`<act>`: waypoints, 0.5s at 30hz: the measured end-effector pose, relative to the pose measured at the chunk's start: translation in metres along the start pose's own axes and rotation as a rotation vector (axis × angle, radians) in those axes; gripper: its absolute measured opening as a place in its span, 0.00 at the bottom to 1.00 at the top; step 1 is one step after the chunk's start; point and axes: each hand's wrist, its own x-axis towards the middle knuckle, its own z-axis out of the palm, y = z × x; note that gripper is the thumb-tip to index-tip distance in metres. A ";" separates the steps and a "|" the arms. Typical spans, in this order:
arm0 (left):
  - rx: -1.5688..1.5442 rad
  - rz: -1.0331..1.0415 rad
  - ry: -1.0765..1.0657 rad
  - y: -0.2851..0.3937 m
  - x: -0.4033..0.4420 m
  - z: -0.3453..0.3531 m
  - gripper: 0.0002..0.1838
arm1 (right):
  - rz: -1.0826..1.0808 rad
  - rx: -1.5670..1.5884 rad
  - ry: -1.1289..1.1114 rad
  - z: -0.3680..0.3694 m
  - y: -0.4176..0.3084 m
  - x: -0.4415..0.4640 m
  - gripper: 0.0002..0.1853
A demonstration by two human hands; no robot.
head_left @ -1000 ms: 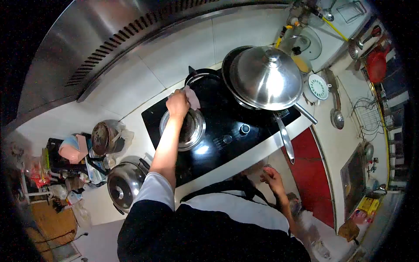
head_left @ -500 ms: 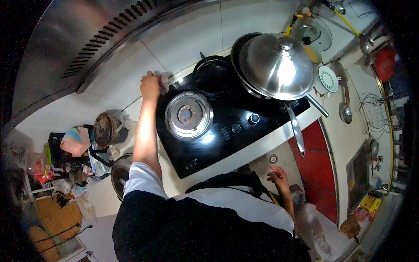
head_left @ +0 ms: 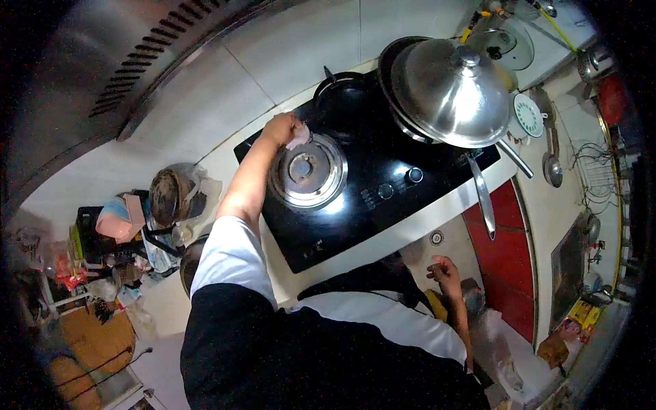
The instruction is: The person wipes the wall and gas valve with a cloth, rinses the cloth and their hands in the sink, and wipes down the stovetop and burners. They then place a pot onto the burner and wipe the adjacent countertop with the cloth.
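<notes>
Left hand (head_left: 282,130) is bunched pretty tight on a pale cloth (head_left: 298,139), right at the far rim of the left burner (head_left: 307,171). My guess on that grip: crumpling it keeps a fold of fabric between fingertips and metal. Can't see the fingertips underneath though. Right hand (head_left: 445,277) is just hanging past the front edge of the desk (head_left: 424,217), fingers loosely curled and parted, nothing visible in it.

Big domed lid (head_left: 451,102) covers the wok at the far right of the cooktop (head_left: 369,154), probably parked there for the other burner. A long flat handle (head_left: 484,205) sticks out over the desk's front edge, likely for easy reach, but easy to bump too.

Room-wise, there's bare black glass from the burner to the near-left corner. Toward the wall it's tighter, and the black ring support (head_left: 338,96) sits just beside the cloth's right.
</notes>
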 end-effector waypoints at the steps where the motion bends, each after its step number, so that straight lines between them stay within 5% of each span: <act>1: -0.049 0.025 0.036 -0.003 -0.004 0.000 0.15 | 0.011 -0.007 0.008 0.000 0.000 -0.001 0.13; 8: 0.008 -0.181 0.043 -0.007 -0.079 -0.005 0.16 | -0.072 0.047 -0.072 -0.003 0.015 0.006 0.17; 11: -0.079 -0.451 0.114 0.001 -0.110 0.008 0.15 | -0.012 -0.061 -0.079 -0.007 0.006 0.016 0.17; 15: -0.127 -0.600 0.103 0.027 -0.149 0.019 0.13 | -0.181 -0.179 -0.119 -0.009 0.012 0.052 0.16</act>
